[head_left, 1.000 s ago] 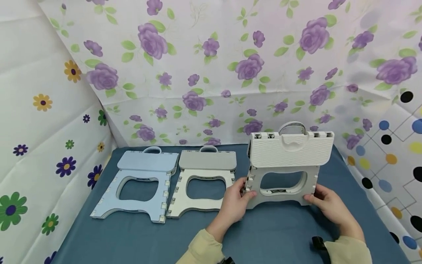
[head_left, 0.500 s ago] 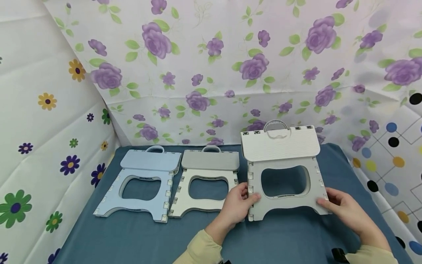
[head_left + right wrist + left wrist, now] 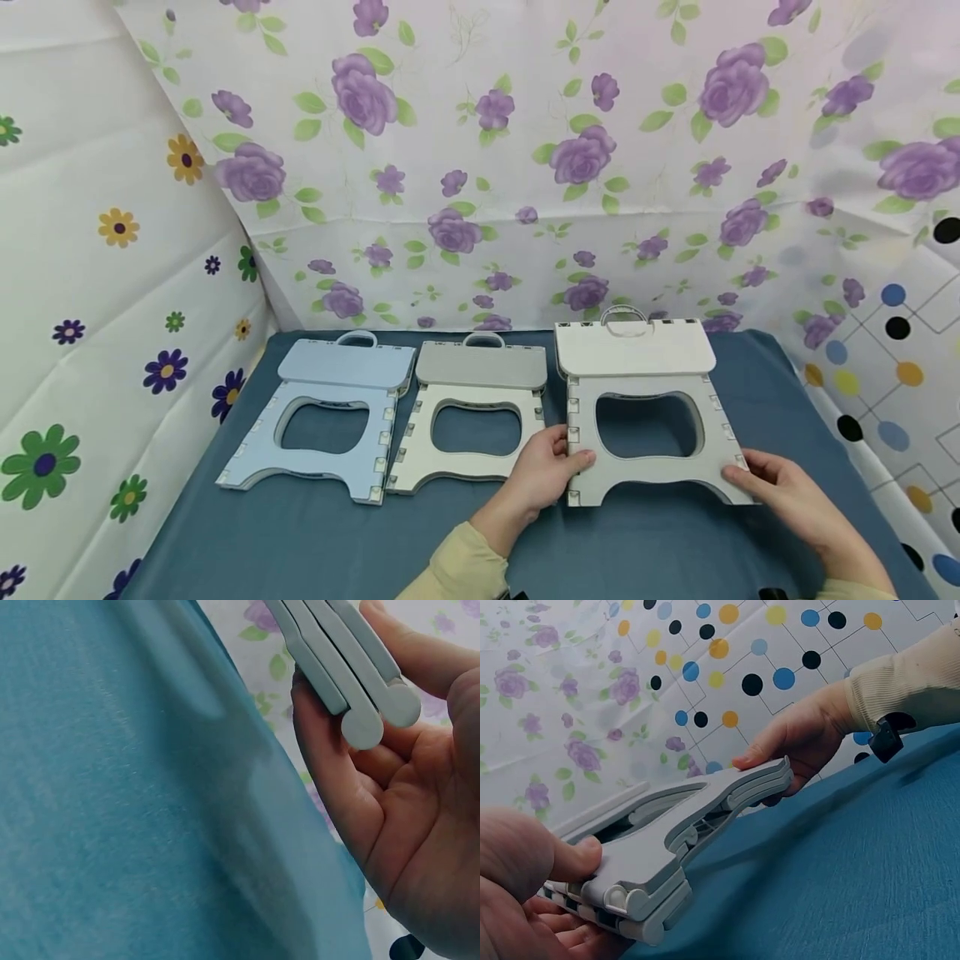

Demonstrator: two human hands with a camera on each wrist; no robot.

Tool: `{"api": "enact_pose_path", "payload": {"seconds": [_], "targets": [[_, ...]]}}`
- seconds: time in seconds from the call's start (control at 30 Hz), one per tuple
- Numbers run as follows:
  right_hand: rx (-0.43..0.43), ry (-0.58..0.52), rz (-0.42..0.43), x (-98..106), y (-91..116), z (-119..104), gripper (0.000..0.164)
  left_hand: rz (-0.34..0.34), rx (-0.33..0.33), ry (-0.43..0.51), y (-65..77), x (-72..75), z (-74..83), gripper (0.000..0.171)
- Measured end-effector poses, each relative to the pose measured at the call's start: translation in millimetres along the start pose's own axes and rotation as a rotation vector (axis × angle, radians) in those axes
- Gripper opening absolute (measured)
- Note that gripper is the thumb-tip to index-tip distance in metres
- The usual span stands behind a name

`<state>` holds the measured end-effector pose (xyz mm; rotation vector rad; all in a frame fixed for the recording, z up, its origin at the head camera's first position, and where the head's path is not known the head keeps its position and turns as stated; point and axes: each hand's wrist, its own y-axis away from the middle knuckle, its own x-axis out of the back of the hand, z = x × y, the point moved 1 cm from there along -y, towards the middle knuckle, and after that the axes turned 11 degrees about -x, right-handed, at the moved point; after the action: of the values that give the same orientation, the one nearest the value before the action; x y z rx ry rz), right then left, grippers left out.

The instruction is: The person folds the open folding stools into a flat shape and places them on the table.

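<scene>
Both hands hold a folded step stool (image 3: 645,471) with a white seat panel, grey-white legs and a handle loop at its far end. My left hand (image 3: 542,473) pinches its left leg, thumb on top and fingers beneath. At the right leg, my right hand (image 3: 780,492) grips the lower corner the same way. In the left wrist view the folded stool (image 3: 637,859) is tilted, its near end raised off the cloth. The right wrist view shows the stacked leg ends (image 3: 352,697) between thumb and fingers of the right hand (image 3: 420,810).
Left of the held stool lie two more folded stools: a cream one with a grey seat (image 3: 480,367), and a light blue one (image 3: 345,367) farther left. A blue cloth (image 3: 315,550) covers the table. Floral sheeting (image 3: 495,167) hangs behind, patterned sheets at both sides.
Both hands have brought the stool lower and flatter towards the cloth, its near end coming closer to me. The right hand has shifted right. The other two stools stay in place.
</scene>
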<state>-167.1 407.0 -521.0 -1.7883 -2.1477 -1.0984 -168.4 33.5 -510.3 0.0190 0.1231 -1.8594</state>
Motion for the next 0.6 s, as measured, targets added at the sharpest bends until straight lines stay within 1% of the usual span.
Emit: {"api": "enact_pose_path", "payload": {"seconds": [0.2,0.33,0.43,0.5,0.6], "targets": [[-0.061,0.009,-0.006,-2.0,-3.7,2.8,0.074,0.007,0.003,-0.007,0.4,-2.3,-5.1,0.057],[-0.098,0.003,-0.022,-3.0,-7.7,4.4,0.078,0.013,0.007,-0.048,3.2,-1.9,-7.3,0.068],[-0.118,0.015,-0.035,-4.0,-10.2,5.2,0.081,0.018,0.003,-0.064,4.9,-0.9,-7.3,0.071],[-0.130,0.024,-0.035,-4.4,-11.1,5.7,0.084,0.009,-0.002,-0.066,5.7,-0.5,-6.9,0.071],[-0.130,0.032,-0.039,-3.9,-11.9,5.5,0.084,-0.026,0.004,-0.066,7.1,-0.8,-5.6,0.071]]}}
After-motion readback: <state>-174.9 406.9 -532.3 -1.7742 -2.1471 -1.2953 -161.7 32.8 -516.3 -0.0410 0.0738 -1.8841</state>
